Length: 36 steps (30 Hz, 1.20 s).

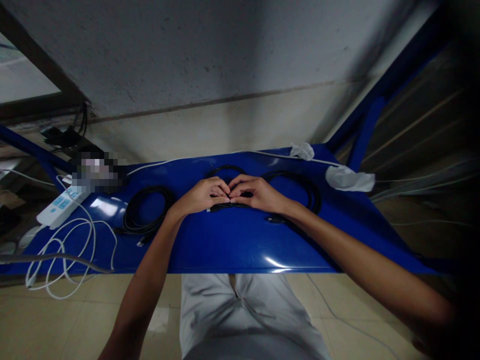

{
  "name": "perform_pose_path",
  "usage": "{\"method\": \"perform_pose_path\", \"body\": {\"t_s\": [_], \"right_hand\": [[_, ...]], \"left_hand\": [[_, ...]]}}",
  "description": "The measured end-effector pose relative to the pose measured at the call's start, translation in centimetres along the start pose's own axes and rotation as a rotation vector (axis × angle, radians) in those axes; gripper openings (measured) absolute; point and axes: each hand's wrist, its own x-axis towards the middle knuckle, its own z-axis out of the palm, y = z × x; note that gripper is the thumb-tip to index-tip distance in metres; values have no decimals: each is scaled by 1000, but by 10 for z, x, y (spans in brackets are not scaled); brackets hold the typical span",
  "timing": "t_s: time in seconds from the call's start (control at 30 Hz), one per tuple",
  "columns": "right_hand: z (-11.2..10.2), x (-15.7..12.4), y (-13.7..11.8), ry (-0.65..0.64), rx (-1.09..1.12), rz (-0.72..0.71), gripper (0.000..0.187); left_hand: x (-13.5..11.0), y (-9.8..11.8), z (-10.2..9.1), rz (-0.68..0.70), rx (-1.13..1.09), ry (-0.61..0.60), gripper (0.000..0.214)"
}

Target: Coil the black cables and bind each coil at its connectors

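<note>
My left hand and my right hand meet fingertip to fingertip over a coiled black cable in the middle of the blue table. Both are closed in a pinch on the near side of this coil; the exact spot between the fingertips is partly hidden. A plug end of the cable shows just below my left fingers. To the left lies a second black cable coil, its connector pointing toward me. Under and beyond my right wrist rests a third coil, partly covered by the arm.
A white power strip and a loose white cord occupy the left end, the cord hanging over the front edge. Crumpled white plastic lies at the right end, with another piece at the back. Behind stands a wall.
</note>
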Motion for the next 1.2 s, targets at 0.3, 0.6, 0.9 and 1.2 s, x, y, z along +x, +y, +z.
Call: {"method": "perform_pose_path", "body": {"t_s": [0.3, 0.6, 0.9, 1.2], "right_hand": [[1, 0, -6, -1, -44, 59, 10], [-2, -1, -3, -51, -3, 75, 14], [-1, -1, 5, -75, 97, 116, 20], [0, -1, 5, -75, 132, 120, 18]], "left_hand": [[-2, 3, 0, 64, 42, -43, 19], [-2, 9, -3, 78, 208, -89, 13], [0, 7, -2, 64, 153, -88, 13], [2, 4, 2, 10, 63, -43, 17]]}}
